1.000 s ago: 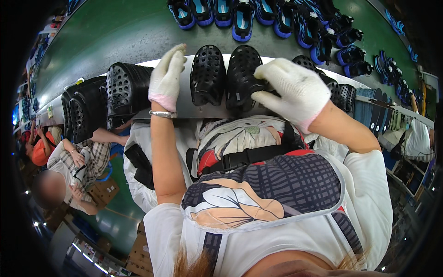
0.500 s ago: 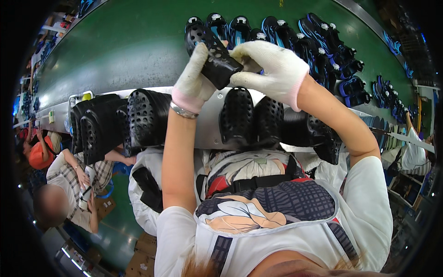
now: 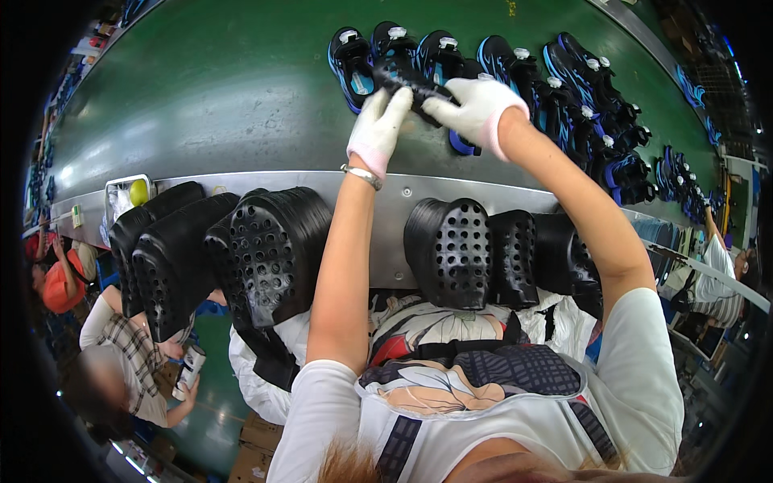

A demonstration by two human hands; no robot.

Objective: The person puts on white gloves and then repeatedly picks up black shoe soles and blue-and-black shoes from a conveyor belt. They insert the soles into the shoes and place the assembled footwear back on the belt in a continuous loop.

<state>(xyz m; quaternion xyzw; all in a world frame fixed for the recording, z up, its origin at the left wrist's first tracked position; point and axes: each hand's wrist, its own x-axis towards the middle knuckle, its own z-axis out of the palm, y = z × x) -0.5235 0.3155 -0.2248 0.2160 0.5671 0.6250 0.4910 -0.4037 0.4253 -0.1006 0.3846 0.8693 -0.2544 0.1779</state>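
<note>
A black, shoe-shaped shell (image 3: 408, 81) dotted with holes is held tilted over the green belt by both my gloved hands. My left hand (image 3: 378, 129) grips its near left side, thumb and fingers closed on it. Around its right end are the fingers of my right hand (image 3: 477, 111), partly hidden and slightly blurred. Just beyond it stand black-and-blue shoes (image 3: 352, 66) with white pieces on top; the shell overlaps some of them in view. Nested stacks of similar black perforated shells (image 3: 262, 258) hang along the near metal edge, with another stack (image 3: 463, 249) right of my left forearm.
The green belt (image 3: 233, 105) runs beyond the metal rail (image 3: 386, 187). More shoes (image 3: 572, 72) crowd its right side. A small tray (image 3: 127, 193) with a yellow-green round item sits at left. A seated co-worker (image 3: 145, 354) holds a white-and-black object; cardboard boxes (image 3: 254, 451) lie below.
Both hands have carried the black shell farther over the belt toward the shoes, tipping it flatter. The view has shifted, and the co-worker at left has lowered the white-and-black object.
</note>
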